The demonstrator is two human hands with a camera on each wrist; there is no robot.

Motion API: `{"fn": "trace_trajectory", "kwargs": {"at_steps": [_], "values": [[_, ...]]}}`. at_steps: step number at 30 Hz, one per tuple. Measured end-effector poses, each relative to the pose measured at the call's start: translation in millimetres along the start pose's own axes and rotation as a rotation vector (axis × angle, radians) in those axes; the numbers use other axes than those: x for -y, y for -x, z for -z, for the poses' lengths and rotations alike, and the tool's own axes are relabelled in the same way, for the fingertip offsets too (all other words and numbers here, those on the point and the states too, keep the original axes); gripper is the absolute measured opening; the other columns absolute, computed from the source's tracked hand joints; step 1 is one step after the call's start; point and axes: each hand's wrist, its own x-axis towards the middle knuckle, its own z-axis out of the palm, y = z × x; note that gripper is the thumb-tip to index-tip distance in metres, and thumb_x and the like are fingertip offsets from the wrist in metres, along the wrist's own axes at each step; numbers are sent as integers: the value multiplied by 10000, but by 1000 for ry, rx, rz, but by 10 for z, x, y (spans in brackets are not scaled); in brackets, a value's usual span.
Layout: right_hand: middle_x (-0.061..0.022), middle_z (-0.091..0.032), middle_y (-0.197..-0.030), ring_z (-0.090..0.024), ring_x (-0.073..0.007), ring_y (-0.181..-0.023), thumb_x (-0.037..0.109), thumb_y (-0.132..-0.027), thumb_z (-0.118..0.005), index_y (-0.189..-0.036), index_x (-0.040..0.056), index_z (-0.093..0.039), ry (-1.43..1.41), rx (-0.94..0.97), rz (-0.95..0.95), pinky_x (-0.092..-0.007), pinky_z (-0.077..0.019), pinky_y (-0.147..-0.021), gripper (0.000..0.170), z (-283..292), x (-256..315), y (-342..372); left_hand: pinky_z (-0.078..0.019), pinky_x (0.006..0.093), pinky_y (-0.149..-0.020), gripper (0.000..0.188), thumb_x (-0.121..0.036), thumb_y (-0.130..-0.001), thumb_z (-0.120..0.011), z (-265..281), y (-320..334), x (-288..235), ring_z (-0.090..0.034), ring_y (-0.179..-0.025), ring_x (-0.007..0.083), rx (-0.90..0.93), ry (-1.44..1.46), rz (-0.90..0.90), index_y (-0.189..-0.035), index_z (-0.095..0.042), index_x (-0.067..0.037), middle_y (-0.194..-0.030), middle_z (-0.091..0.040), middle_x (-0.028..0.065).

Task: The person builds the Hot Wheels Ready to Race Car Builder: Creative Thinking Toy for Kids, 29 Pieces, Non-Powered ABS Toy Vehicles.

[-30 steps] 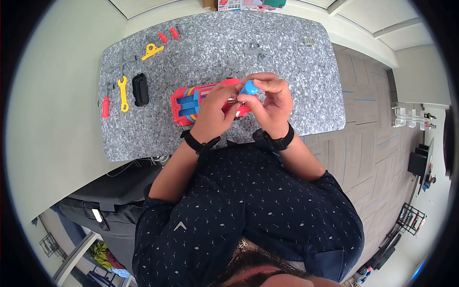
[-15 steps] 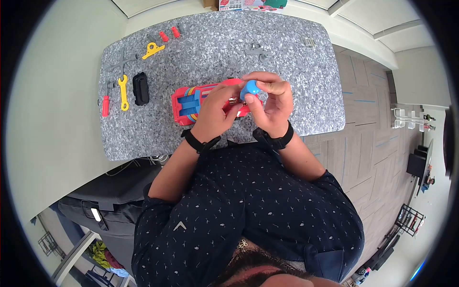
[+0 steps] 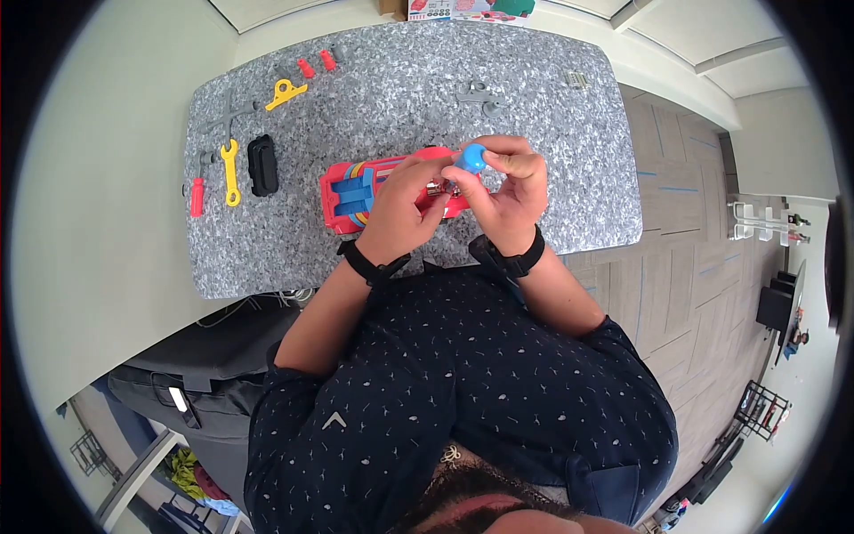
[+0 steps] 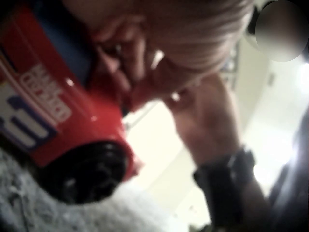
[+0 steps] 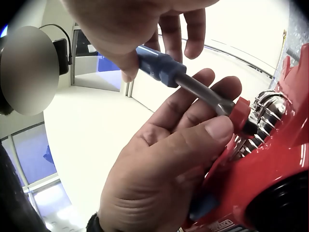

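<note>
A red toy car (image 3: 335, 198) with a blue part lies on the table under both hands. The right hand (image 3: 514, 191) grips the blue handle (image 3: 472, 158) of a screwdriver, seen side-on in the right wrist view, where its grey shaft (image 5: 200, 91) slants down to a red piece (image 5: 240, 115). Thumb and fingers of the left hand (image 5: 164, 159) pinch around that red piece, beside silvery coil springs (image 5: 267, 116) on the car. In the left wrist view the car's side (image 4: 91, 121) and black wheel (image 4: 87, 171) show; that view is blurred.
On the speckled table (image 3: 400, 89) lie a yellow wrench (image 3: 230, 173), a black case (image 3: 262, 165), a red-handled tool (image 3: 197, 198), a yellow part (image 3: 285, 93), a grey cross-shaped tool (image 3: 233, 117), small red pieces (image 3: 328, 60) and a grey part (image 3: 481, 96). Boxes (image 3: 471, 10) stand beyond the far edge.
The blue handle and the right hand's fingers have shifted and tilted slightly to the right. The left hand and the car have stayed nearly in place.
</note>
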Motion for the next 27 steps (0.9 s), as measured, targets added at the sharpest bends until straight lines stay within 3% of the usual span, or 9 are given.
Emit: {"fn": "trace_trajectory", "kwargs": {"at_steps": [10, 18, 27], "values": [[-224, -794, -1201, -802, -315, -1074, 8, -918, -919, -1233, 73, -624, -114, 75, 30, -396, -645, -877, 437, -16, 19, -24, -576, 473, -932, 433, 9, -882, -825, -19, 13, 31, -718, -1083, 361, 0, -14, 35, -1301, -718, -14, -1128, -767, 146], [-207, -778, -1208, -785, -309, -1046, 46, -909, -942, -1252, 84, -620, -68, 23, 51, -392, -636, -860, 472, -80, 0, 55, -578, 468, -933, 409, 16, -891, -803, -18, -5, 7, -721, -1088, 358, -19, -16, -1, -1292, -725, -7, -1144, -774, 150], [-166, -763, -1185, -762, -297, -1015, 112, -885, -951, -1263, 54, -727, 102, 77, 39, -381, -605, -864, 443, -22, 46, -27, -584, 457, -958, 446, 15, -892, -805, -25, 5, 31, -727, -1118, 350, -18, -32, -3, -1329, -727, -18, -1182, -782, 153]]}}
